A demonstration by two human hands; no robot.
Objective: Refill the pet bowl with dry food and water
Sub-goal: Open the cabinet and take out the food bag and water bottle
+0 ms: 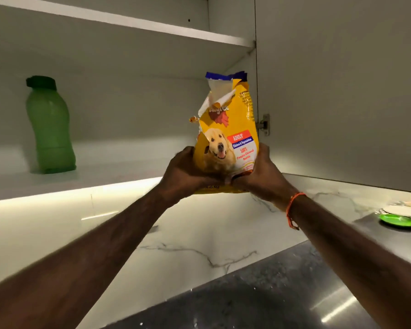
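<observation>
Dog food bag (226, 138): yellow, dog photo on front, red and blue label reading "ADULT", blue strip along top edge. Top torn open, ragged white flap folded over at 11 o'clock. Upright, tilted slightly. Sits at frame centre, at right end of the lower cabinet shelf, its bottom at the shelf's front edge. Lower part partly hidden. Contents not visible.
</observation>
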